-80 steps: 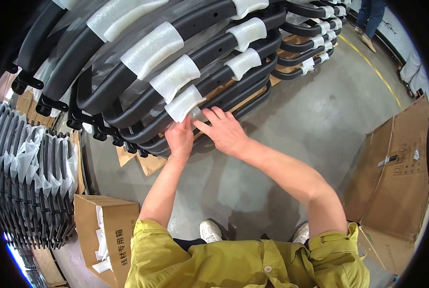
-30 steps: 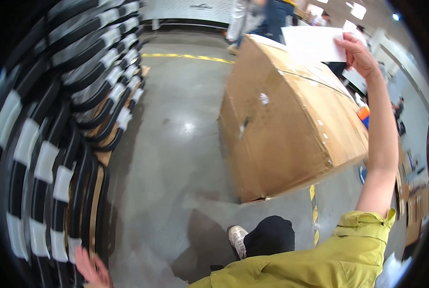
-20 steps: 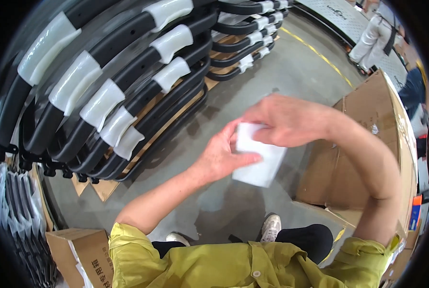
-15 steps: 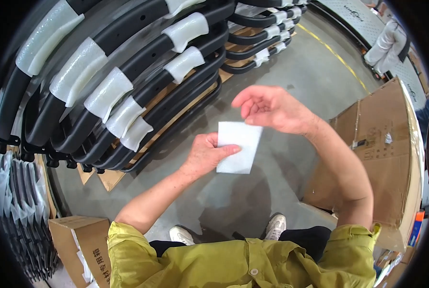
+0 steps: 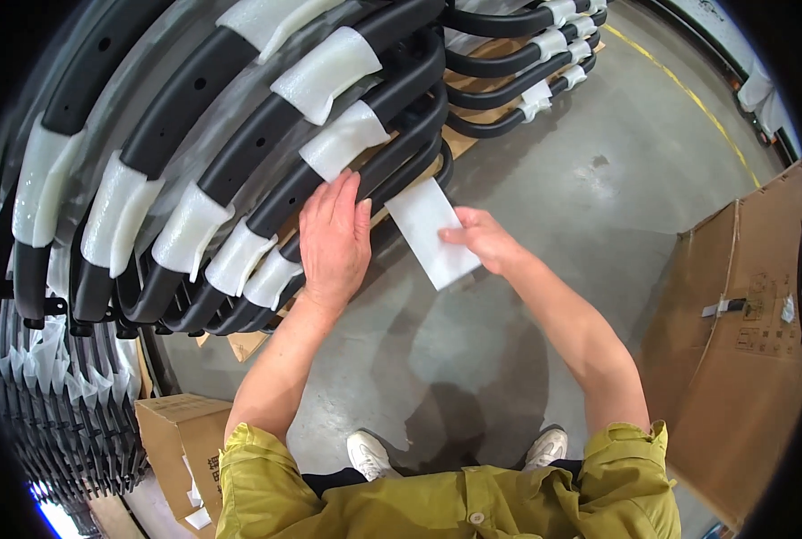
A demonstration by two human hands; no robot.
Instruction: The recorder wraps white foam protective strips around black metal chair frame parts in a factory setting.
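Observation:
My right hand point(image 5: 484, 239) grips a white foam sheet point(image 5: 430, 232) by its right edge, thumb on top. The sheet is flat and rectangular, held out beside the stack. My left hand point(image 5: 334, 235) lies with fingers stretched forward against a black curved tube point(image 5: 284, 199) of the stack, just below a white foam wrap point(image 5: 343, 142). Similar wraps, such as this foam wrap point(image 5: 239, 258), sit around the neighbouring tubes. Part of the tube is hidden under my left hand.
A large cardboard box point(image 5: 733, 359) stands at the right, a smaller open cardboard box point(image 5: 181, 449) at the lower left. More wrapped black tubes point(image 5: 500, 63) lie on a pallet at the back. A yellow line point(image 5: 688, 94) crosses the grey floor. Bundled dark tubes point(image 5: 60, 413) stand far left.
The foam sheet has passed from my left hand to my right. My left hand has moved up and forward to the tubes. The view has shifted closer to the stack.

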